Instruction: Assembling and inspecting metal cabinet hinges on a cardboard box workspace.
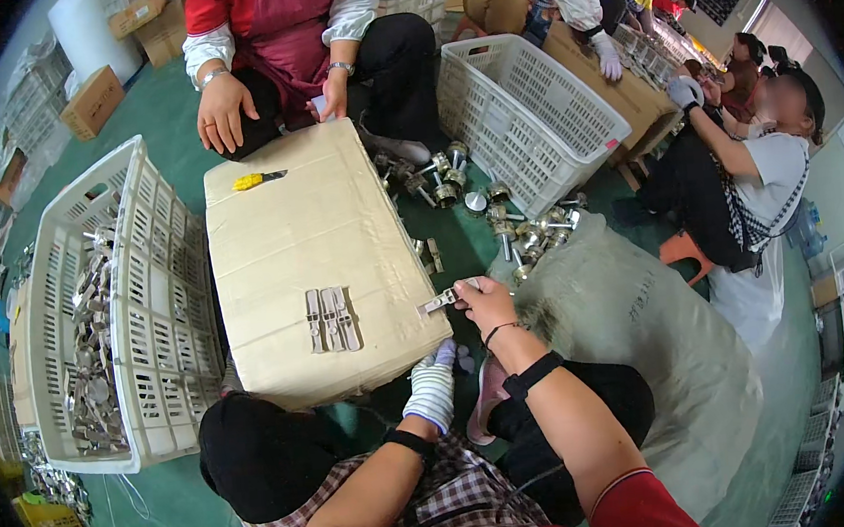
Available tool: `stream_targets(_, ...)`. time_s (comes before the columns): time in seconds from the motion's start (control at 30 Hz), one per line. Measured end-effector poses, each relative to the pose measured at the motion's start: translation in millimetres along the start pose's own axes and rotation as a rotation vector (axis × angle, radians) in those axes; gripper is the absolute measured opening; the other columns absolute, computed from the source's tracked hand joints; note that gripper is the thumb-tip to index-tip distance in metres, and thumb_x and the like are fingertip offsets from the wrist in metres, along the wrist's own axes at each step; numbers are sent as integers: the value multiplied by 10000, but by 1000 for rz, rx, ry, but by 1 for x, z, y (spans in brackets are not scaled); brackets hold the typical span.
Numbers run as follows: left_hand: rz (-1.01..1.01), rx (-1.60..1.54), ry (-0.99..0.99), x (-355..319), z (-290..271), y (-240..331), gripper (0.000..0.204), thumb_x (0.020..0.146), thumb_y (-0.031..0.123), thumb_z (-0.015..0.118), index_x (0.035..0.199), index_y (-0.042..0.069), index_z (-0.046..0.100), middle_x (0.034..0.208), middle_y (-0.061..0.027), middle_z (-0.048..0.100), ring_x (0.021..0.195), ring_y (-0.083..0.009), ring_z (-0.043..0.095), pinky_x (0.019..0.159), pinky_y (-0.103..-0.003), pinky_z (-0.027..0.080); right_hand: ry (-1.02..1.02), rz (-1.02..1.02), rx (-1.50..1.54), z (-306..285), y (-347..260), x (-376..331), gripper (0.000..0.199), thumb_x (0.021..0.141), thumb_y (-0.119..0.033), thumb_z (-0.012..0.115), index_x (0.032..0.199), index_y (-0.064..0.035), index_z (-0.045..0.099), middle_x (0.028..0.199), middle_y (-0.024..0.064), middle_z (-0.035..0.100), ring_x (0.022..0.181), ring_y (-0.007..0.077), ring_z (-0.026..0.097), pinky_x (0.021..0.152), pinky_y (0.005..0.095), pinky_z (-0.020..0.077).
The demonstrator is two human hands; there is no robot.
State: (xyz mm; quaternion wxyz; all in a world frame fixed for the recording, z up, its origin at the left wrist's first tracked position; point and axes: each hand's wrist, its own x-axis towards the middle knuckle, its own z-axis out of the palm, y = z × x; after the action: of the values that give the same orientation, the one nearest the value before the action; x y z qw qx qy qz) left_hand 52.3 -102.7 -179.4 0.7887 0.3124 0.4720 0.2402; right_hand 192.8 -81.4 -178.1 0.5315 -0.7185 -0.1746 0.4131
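Note:
My right hand (489,301), bare, pinches a small flat grey metal piece with cut-outs (438,302) above the right edge of a cream-coloured slab (308,223). Below it, by the slab's near right corner, is my left hand (429,393) in a striped glove. Its fingertips look apart and nothing shows in them. A small row of similar grey metal pieces (331,321) lies side by side on the slab, left of my right hand. Farther up the slab is a yellow-handled cutter (259,180).
A white crate (157,277) of metal parts stands left; another white crate (532,123) stands beyond the slab. Loose metal fittings (450,176) lie on the green floor. A big translucent sack (640,345) fills the right. A co-worker's hands (225,110) are across the slab; others sit farther right.

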Motion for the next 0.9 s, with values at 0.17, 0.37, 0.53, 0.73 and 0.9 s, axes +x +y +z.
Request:
stream_targets(0.17,29,39,-8,2,-4,-2,382,896,244,526,1197,9,518,1170,-84,563,1023,-186,506,905,-278,369,57,-49,5,8,3,4,129,824,-204,622,828,-75,611,730,-21,602,618,82,553,524,219,376)
stream_targets(0.37,21,69,-16,1,-5,-2,438,896,271,525,1245,12,473,1236,-75,518,1105,-190,462,961,-285,321,53,-107,-57,13,6,3,141,822,-181,622,789,-44,619,674,-13,591,577,78,535,494,227,366)
stream_targets(0.53,4,87,-19,-2,-3,2,455,896,292,521,1251,11,469,1258,-88,503,1143,-201,444,983,-283,300,81,-87,-46,11,9,4,167,799,-141,630,790,25,615,662,23,606,577,103,550,550,254,428)
stream_targets(0.73,54,105,5,4,-7,-7,418,895,268,529,1214,0,505,1197,-80,547,1050,-181,494,929,-277,353,51,-59,16,17,12,2,169,806,-145,627,779,21,615,655,19,603,566,98,540,546,253,424)
stream_targets(0.9,66,126,-3,5,-8,-9,426,900,273,520,1225,-1,495,1210,-83,538,1064,-182,487,933,-272,347,69,-90,15,16,19,7,168,806,-148,629,749,9,616,632,13,595,544,96,525,536,252,417)
